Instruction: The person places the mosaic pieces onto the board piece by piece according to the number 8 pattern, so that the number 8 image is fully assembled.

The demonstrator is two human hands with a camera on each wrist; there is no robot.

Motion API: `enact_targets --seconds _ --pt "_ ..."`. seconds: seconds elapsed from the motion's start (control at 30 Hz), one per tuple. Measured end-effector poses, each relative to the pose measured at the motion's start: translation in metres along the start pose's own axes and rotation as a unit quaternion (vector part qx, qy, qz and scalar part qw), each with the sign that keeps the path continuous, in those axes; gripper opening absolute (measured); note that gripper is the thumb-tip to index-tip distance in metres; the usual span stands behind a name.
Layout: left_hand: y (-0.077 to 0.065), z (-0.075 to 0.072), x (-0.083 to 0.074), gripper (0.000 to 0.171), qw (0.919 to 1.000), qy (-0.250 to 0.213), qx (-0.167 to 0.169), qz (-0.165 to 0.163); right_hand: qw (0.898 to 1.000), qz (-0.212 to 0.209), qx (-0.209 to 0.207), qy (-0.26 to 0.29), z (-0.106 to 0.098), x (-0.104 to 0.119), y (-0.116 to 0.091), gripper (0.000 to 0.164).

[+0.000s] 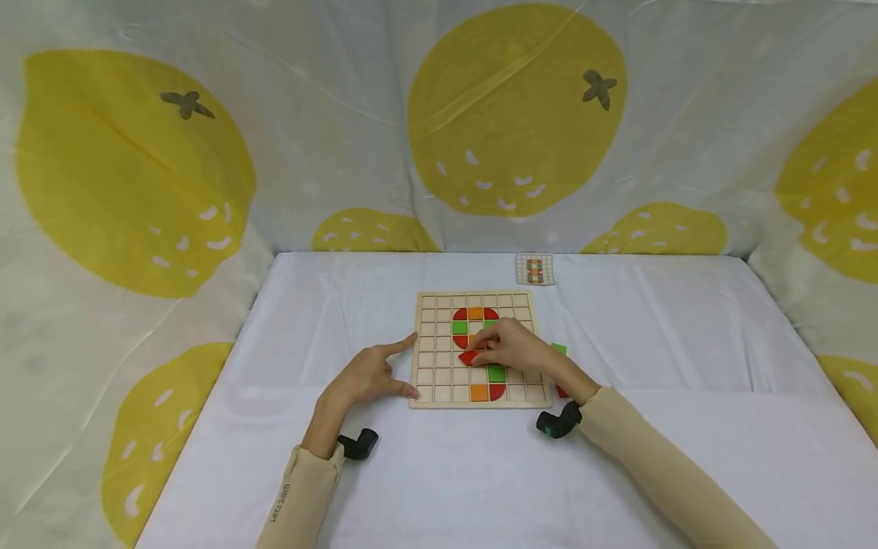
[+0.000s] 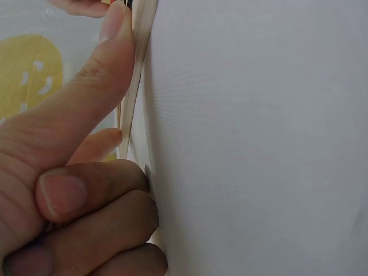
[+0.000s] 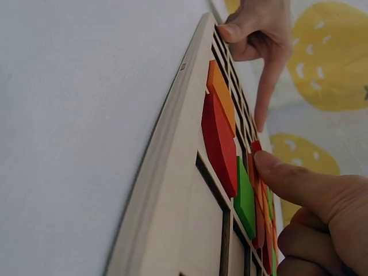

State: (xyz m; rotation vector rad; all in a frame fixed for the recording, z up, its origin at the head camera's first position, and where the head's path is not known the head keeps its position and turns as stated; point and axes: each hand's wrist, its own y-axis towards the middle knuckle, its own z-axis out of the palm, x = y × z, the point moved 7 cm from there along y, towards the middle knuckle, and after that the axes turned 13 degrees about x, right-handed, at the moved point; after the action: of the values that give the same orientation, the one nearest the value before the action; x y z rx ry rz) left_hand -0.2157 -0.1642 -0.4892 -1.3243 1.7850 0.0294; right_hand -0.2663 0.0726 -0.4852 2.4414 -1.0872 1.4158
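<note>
A square wooden grid board (image 1: 427,372) lies on the white table, with red, orange and green pieces set in some of its cells. My left hand (image 1: 366,375) touches the board's left side with outstretched index finger and thumb; in the left wrist view its other fingers are curled. Over the middle of the board, my right hand (image 1: 513,347) pinches a red piece with a curved edge (image 1: 468,357) between thumb and fingers. Below it are a green square (image 1: 497,374), an orange square (image 1: 479,393) and a red rounded piece (image 1: 497,392). The right hand hides several cells.
A small pattern card (image 1: 535,270) lies behind the board. Right of the board, partly hidden by the right forearm, are loose pieces, among them a green one (image 1: 559,348) and a red one (image 1: 562,392). Lemon-print cloth (image 1: 343,152) hangs around the table.
</note>
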Motion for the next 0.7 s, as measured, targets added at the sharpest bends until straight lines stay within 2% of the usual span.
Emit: enact_targets --seconds 0.13,0.4,0.7 --pt "0.0003 -0.0002 -0.0005 0.109 1.0 0.0 0.0 0.001 1.0 0.0 -0.002 0.007 0.0017 0.0023 0.0006 0.022" --pt "0.0001 -0.0009 -0.0016 0.109 1.0 0.003 0.0 0.002 0.998 0.018 -0.056 -0.008 0.005 0.0036 0.0004 0.024" --pt "0.0002 -0.0001 -0.001 0.109 1.0 0.007 0.0 -0.007 0.999 -0.007 -0.054 -0.005 0.0075 0.0058 -0.0018 0.025"
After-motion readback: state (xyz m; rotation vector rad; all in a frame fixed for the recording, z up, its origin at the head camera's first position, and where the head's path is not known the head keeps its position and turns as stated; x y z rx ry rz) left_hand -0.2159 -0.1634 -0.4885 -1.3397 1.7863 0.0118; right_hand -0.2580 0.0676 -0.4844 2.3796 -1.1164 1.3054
